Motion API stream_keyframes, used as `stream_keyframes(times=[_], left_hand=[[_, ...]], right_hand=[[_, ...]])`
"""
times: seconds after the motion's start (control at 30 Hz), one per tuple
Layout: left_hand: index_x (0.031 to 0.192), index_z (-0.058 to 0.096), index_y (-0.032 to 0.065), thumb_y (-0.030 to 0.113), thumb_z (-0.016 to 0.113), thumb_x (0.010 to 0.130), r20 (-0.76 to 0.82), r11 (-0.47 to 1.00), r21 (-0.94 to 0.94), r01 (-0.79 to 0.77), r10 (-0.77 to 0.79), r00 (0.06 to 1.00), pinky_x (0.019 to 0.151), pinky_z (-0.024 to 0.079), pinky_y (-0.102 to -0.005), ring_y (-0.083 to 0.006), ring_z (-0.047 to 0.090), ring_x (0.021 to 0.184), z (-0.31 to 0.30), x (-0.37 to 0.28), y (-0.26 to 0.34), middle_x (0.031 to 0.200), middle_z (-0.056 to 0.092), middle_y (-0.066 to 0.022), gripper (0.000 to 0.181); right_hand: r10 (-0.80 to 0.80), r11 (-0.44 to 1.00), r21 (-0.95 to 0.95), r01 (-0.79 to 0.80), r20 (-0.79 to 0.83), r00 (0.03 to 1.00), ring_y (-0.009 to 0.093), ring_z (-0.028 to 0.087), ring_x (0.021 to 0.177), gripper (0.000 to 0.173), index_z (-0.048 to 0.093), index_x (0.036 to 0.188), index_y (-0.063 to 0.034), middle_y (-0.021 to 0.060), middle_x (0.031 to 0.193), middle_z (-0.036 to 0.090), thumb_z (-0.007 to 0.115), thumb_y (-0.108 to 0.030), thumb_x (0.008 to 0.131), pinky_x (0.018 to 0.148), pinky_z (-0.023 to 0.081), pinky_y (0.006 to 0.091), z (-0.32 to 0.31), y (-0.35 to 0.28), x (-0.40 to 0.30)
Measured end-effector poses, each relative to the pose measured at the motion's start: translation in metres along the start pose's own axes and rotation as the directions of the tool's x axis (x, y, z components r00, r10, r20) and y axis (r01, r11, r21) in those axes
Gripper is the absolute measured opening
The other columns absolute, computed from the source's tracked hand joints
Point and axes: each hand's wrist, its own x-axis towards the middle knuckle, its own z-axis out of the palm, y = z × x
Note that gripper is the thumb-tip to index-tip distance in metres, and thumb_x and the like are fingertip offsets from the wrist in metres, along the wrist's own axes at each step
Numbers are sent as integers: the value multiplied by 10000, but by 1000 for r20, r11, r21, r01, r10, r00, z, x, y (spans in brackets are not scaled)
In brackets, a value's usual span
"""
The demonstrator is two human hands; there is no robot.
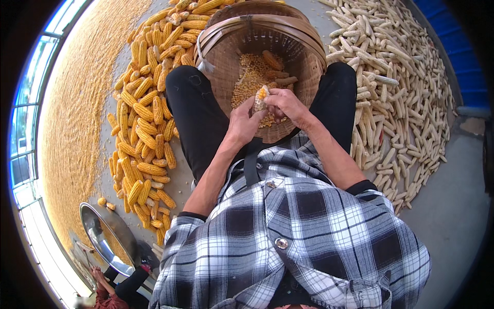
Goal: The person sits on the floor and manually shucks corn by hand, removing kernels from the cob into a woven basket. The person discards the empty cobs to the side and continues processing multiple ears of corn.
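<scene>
Both my hands hold one partly shelled corn cob point(260, 101) over a woven bamboo basket point(227, 58) that stands between my knees. The cob is mostly bare, with a patch of yellow kernels near its upper end. My left hand point(246, 119) grips its lower left side. The fingers of my right hand point(286, 104) press on its right side, near the kernels. Loose corn kernels point(247, 83) lie inside the basket, with several cobs, among them an orange ear point(272, 60). The fingertips of my right hand are partly hidden.
Unshelled yellow ears point(144, 135) lie piled on the floor to my left, with spread kernels point(77, 116) beyond. Bare cobs point(401, 89) are heaped at right. At lower left a metal basin point(129, 239) stands near another person point(106, 289). The basket has an arched handle point(266, 18).
</scene>
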Motion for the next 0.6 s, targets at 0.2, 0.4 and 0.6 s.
stream_keyframes(times=[0.2, 0.4, 0.6], left_hand=[[1153, 544, -7, 99, 646, 822, -47, 950, 228, -215, 232, 972, 756, 480, -305, -165, 606, 809, 6, -1, -9, 819, 613, -89, 362], [1209, 535, 9, 75, 631, 822, 90, 971, -111, 212, -203, 975, 589, 506, -254, -104, 584, 702, -6, -2, 17, 829, 607, -61, 404], [1289, 474, 8, 58, 555, 841, 50, 968, -237, 85, -75, 996, 513, 507, -238, -94, 555, 666, 2, 0, 1, 823, 563, -36, 457]], right_hand=[[-57, 963, -267, 35, -74, 996, 182, 560, 572, 256, 587, 862, 26, 58, 696, 580, 515, -217, 831, 499, 470, 320, -5, 20, 13], [-144, 952, -293, 82, -196, 970, 228, 612, 744, 374, 570, 1077, 22, 96, 905, 645, 533, -262, 836, 677, 496, 346, -2, 23, 16], [-126, 987, -87, 132, 75, 989, 114, 568, 916, 346, 531, 1165, -50, 34, 1008, 598, 602, -257, 898, 795, 465, 268, 14, 7, -1]])
